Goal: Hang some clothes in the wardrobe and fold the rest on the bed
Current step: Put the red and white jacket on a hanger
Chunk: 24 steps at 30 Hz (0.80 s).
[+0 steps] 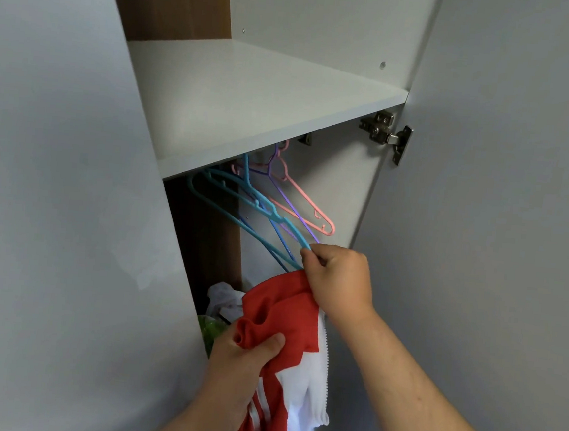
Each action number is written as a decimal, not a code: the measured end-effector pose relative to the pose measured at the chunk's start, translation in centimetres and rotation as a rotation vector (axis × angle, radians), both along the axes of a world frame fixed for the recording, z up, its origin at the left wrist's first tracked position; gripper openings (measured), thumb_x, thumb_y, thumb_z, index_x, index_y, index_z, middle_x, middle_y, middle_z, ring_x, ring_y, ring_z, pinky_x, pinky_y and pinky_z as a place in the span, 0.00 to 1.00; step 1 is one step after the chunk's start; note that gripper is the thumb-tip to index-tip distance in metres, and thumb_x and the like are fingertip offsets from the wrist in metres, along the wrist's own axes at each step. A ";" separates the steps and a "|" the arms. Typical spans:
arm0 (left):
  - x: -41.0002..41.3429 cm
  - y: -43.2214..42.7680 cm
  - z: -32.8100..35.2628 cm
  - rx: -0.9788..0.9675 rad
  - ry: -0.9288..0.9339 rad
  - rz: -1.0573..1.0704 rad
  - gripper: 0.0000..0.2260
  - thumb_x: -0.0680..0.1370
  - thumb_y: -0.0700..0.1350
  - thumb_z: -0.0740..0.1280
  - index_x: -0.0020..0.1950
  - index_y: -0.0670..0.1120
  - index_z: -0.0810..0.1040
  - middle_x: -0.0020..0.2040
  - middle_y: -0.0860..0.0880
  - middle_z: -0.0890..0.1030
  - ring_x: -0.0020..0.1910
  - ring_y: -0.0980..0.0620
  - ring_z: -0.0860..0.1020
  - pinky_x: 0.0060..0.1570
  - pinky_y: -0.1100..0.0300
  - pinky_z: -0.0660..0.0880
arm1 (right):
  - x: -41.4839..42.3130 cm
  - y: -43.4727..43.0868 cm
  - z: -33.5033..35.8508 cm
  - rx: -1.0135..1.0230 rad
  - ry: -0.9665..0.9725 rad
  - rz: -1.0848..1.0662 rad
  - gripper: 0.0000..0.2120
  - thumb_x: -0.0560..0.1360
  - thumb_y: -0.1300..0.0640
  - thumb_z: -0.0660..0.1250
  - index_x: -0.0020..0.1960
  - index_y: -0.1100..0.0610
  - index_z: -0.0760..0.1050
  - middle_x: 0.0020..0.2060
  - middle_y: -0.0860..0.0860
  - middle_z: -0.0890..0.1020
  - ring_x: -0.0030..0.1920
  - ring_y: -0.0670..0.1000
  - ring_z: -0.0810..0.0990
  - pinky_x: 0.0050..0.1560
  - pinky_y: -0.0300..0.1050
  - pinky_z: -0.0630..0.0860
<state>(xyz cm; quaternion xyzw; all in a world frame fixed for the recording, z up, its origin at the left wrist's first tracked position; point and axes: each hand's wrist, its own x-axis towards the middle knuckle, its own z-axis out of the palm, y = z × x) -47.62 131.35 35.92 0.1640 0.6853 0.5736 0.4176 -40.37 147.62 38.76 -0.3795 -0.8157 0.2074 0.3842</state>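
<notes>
Red jacket [277, 321] in left hand [239, 366]; right hand [335, 281] pinching teal hanger [242, 208]

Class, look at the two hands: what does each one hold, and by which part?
Left hand grips the red-and-white jacket by bunched red fabric near its top; right hand pinches the blue hanger at its arm's end.
</notes>
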 end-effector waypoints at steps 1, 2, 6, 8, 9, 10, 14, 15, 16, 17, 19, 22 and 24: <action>-0.1 0.0 0.1 -0.002 -0.018 -0.006 0.16 0.71 0.50 0.76 0.49 0.57 0.70 0.45 0.58 0.77 0.46 0.50 0.79 0.54 0.51 0.77 | 0.5 -0.2 0.0 -0.011 0.012 -0.019 0.22 0.75 0.57 0.67 0.27 0.53 0.60 0.20 0.50 0.61 0.25 0.50 0.64 0.29 0.41 0.58; -0.2 -0.1 0.2 -0.012 -0.024 -0.015 0.16 0.69 0.50 0.77 0.48 0.57 0.70 0.45 0.57 0.77 0.49 0.48 0.79 0.56 0.49 0.78 | 1.0 -0.5 0.0 -0.019 0.028 -0.032 0.22 0.74 0.57 0.67 0.27 0.53 0.60 0.21 0.51 0.62 0.26 0.50 0.63 0.29 0.40 0.58; -0.6 -0.5 0.3 0.000 -0.053 -0.084 0.19 0.65 0.49 0.81 0.45 0.56 0.72 0.44 0.55 0.79 0.45 0.50 0.80 0.46 0.55 0.79 | 3.1 -1.8 -0.3 -0.160 0.126 -0.095 0.11 0.74 0.58 0.69 0.35 0.62 0.77 0.25 0.55 0.70 0.28 0.44 0.63 0.32 0.44 0.66; -0.8 -1.0 0.1 0.030 -0.071 -0.157 0.32 0.51 0.55 0.86 0.49 0.52 0.77 0.45 0.50 0.84 0.44 0.47 0.83 0.46 0.52 0.81 | 4.1 -2.6 -0.5 -0.228 0.166 -0.126 0.12 0.75 0.58 0.69 0.36 0.64 0.77 0.26 0.57 0.70 0.29 0.44 0.63 0.31 0.44 0.64; -0.9 -1.2 -0.4 0.039 -0.077 -0.188 0.38 0.44 0.54 0.86 0.52 0.49 0.80 0.46 0.47 0.86 0.45 0.44 0.85 0.47 0.51 0.81 | 4.5 -3.0 -0.4 -0.254 0.178 -0.137 0.13 0.75 0.58 0.69 0.35 0.65 0.76 0.26 0.57 0.68 0.29 0.44 0.62 0.30 0.44 0.63; -0.9 -1.3 -0.6 0.061 -0.082 -0.215 0.37 0.44 0.50 0.84 0.51 0.46 0.82 0.45 0.46 0.87 0.44 0.44 0.85 0.46 0.51 0.81 | 4.9 -3.5 -0.3 -0.280 0.192 -0.149 0.14 0.75 0.58 0.68 0.35 0.66 0.75 0.25 0.56 0.66 0.29 0.44 0.62 0.30 0.44 0.62; -0.3 -1.9 0.3 0.150 -0.026 -0.408 0.14 0.58 0.40 0.76 0.43 0.47 0.85 0.43 0.47 0.87 0.43 0.48 0.86 0.42 0.58 0.81 | 6.0 -5.3 0.9 -0.400 0.242 -0.254 0.20 0.75 0.58 0.69 0.25 0.59 0.73 0.21 0.44 0.64 0.26 0.43 0.60 0.27 0.41 0.59; -0.2 -2.0 0.3 0.171 -0.018 -0.465 0.15 0.59 0.40 0.77 0.45 0.46 0.84 0.44 0.46 0.87 0.46 0.47 0.85 0.45 0.56 0.81 | 6.3 -5.8 1.2 -0.424 0.246 -0.284 0.20 0.75 0.58 0.69 0.25 0.58 0.73 0.20 0.44 0.65 0.25 0.43 0.60 0.26 0.41 0.59; -0.2 -2.2 0.3 0.186 -0.023 -0.509 0.19 0.58 0.42 0.78 0.48 0.45 0.84 0.46 0.45 0.87 0.48 0.44 0.85 0.48 0.53 0.81 | 6.6 -6.4 1.6 -0.451 0.254 -0.309 0.19 0.75 0.58 0.70 0.26 0.59 0.75 0.20 0.45 0.67 0.25 0.44 0.61 0.26 0.41 0.60; -0.3 -2.4 0.4 0.195 -0.041 -0.543 0.22 0.56 0.44 0.79 0.49 0.44 0.84 0.47 0.43 0.86 0.50 0.42 0.84 0.52 0.49 0.81 | 6.9 -7.2 1.9 -0.487 0.276 -0.328 0.18 0.75 0.58 0.70 0.28 0.61 0.78 0.21 0.47 0.69 0.26 0.45 0.62 0.27 0.42 0.61; -0.4 -3.0 0.7 0.204 -0.079 -0.580 0.24 0.54 0.46 0.79 0.48 0.43 0.85 0.48 0.40 0.86 0.51 0.38 0.84 0.55 0.44 0.79 | 7.4 -8.8 2.2 -0.572 0.359 -0.343 0.15 0.75 0.59 0.70 0.32 0.65 0.80 0.24 0.53 0.71 0.28 0.48 0.64 0.30 0.43 0.61; -1.5 -4.1 0.7 0.201 -0.225 -0.544 0.28 0.50 0.42 0.79 0.50 0.39 0.84 0.49 0.35 0.84 0.49 0.34 0.83 0.56 0.42 0.78 | 8.5 -11.9 2.9 -0.611 0.434 -0.364 0.15 0.75 0.59 0.71 0.34 0.68 0.79 0.27 0.54 0.71 0.31 0.49 0.65 0.35 0.43 0.62; -2.5 -4.7 0.6 0.193 -0.313 -0.540 0.33 0.49 0.39 0.79 0.54 0.35 0.81 0.50 0.32 0.83 0.48 0.33 0.83 0.56 0.39 0.77 | 9.1 -14.0 2.9 -0.600 0.437 -0.385 0.16 0.75 0.58 0.71 0.35 0.69 0.78 0.28 0.53 0.71 0.32 0.49 0.65 0.35 0.43 0.62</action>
